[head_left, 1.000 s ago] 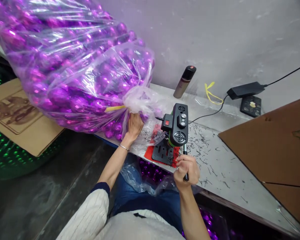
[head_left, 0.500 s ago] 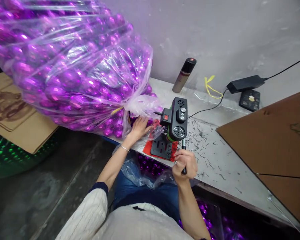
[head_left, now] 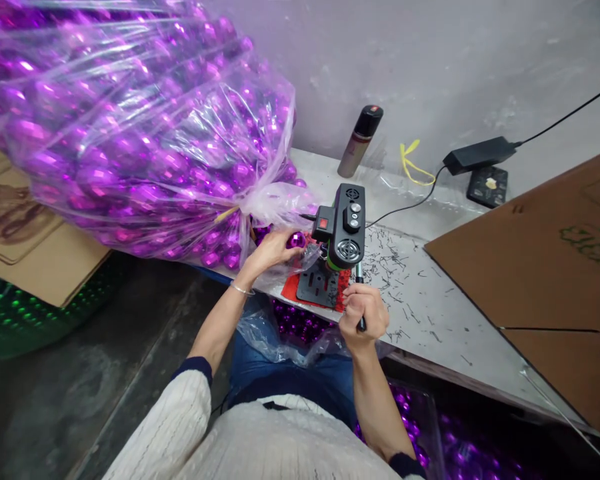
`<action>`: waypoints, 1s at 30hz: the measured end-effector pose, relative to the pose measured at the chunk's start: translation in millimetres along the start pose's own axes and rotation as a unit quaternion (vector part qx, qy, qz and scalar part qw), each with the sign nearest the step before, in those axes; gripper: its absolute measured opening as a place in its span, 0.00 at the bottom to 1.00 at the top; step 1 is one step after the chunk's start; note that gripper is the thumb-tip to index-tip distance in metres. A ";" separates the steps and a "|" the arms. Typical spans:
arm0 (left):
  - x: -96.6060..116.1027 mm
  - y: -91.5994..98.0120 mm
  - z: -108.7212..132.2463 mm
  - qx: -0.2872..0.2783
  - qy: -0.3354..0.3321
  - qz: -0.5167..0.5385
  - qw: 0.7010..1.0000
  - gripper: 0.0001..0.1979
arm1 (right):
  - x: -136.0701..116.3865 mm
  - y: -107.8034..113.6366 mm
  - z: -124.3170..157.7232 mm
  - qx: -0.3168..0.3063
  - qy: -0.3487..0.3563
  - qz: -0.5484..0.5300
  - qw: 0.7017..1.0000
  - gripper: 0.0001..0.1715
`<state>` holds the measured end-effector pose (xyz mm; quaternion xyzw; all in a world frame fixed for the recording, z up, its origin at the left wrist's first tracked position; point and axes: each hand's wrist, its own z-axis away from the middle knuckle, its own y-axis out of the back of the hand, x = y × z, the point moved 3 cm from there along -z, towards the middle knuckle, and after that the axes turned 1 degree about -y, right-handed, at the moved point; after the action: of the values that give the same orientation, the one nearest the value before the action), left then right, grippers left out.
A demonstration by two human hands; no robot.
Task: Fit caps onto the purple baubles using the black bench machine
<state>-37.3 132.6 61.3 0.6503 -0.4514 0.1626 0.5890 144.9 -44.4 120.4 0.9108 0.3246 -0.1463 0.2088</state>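
Note:
Between the fingertips of my left hand [head_left: 273, 251] is a shiny purple ball [head_left: 296, 240], at the mouth of a tied clear plastic bag [head_left: 265, 203] full of such balls. My right hand [head_left: 364, 312] is wrapped round the black-gripped lever [head_left: 360, 277] of a small bench machine [head_left: 349, 227]. That machine has a black housing with two round vents, silver knobs and a red switch. Its slotted black base plate [head_left: 317, 288] rests on a red mat [head_left: 291, 285]. The ball is just left of the machine's housing; what lies under the housing is hidden.
Thin dark scraps [head_left: 390, 280] litter the bench right of the machine. Behind stand a spray can [head_left: 360, 141], a yellow tie [head_left: 415, 163] and a black power adapter [head_left: 480, 156] with its cord. A cardboard box [head_left: 535, 267] borders the right side. More purple balls [head_left: 300, 323] lie below the bench edge.
My left hand has drawn a purple ball out from the bag mouth, where its fingers were reaching before. The right hand stays on the lever. The whole view has shifted slightly.

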 end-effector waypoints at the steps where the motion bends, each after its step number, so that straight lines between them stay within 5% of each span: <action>1: 4.3 1.7 10.0 -0.014 0.016 0.082 0.996 0.25 | -0.1 0.4 -2.6 0.000 0.002 0.001 1.000 0.13; 5: 15.1 -12.9 62.3 -0.011 0.152 0.408 0.900 0.25 | 0.0 3.0 -14.3 0.010 0.010 0.019 1.000 0.14; 8: 20.2 -40.0 97.6 0.015 0.236 0.503 0.831 0.23 | -0.2 4.3 -23.3 0.005 0.012 0.046 0.999 0.14; 11: 25.8 -64.3 114.7 0.034 0.257 0.528 0.809 0.24 | -1.0 5.4 -29.2 -0.001 0.016 0.055 0.998 0.14; 17: 25.6 -78.3 111.1 0.114 0.200 0.396 0.889 0.32 | -2.2 5.9 -28.0 -0.008 0.035 0.044 0.998 0.14; 25: 19.1 -85.6 105.4 0.114 0.098 0.192 0.970 0.31 | -4.2 6.4 -26.1 -0.020 0.045 0.045 0.998 0.13; 30: 22.8 -90.4 100.0 0.074 0.053 0.083 0.992 0.28 | -5.7 7.1 -26.1 -0.024 0.044 0.045 0.998 0.12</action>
<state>13.3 23.1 -3.0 0.6425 -0.4587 0.2784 0.5470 148.7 -40.0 147.4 0.9250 0.2951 -0.0889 0.2225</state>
